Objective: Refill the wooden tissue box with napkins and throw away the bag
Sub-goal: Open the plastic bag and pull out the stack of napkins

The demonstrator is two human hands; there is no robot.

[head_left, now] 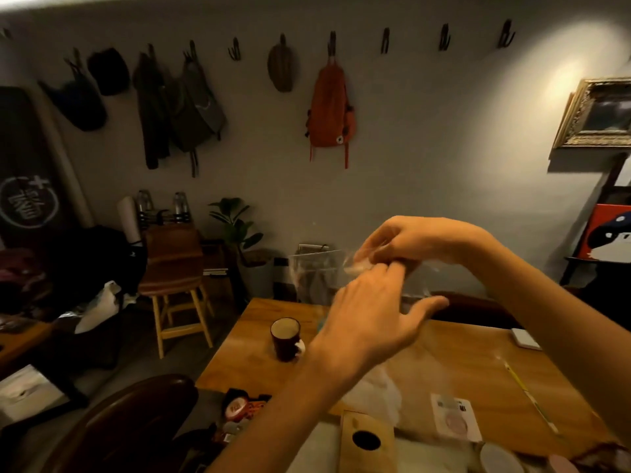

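Both my hands are raised above the wooden table (454, 356), working a clear plastic bag (316, 274) that hangs down toward the tabletop. My right hand (409, 242) pinches the bag's top edge from above. My left hand (372, 312) reaches up from below, fingertips at the same bunched edge, thumb spread out. The wooden tissue box (367, 442), with a round dark hole in its top, lies at the table's near edge below my left forearm. White napkins (375, 394) lie beside it, blurred.
A dark mug (286, 337) stands on the table's left side. A small labelled packet (456, 418), a thin yellow stick (529, 397) and a white pad (526, 337) lie to the right. A dark chair back (129, 421) is near left, a wooden stool (177, 295) beyond.
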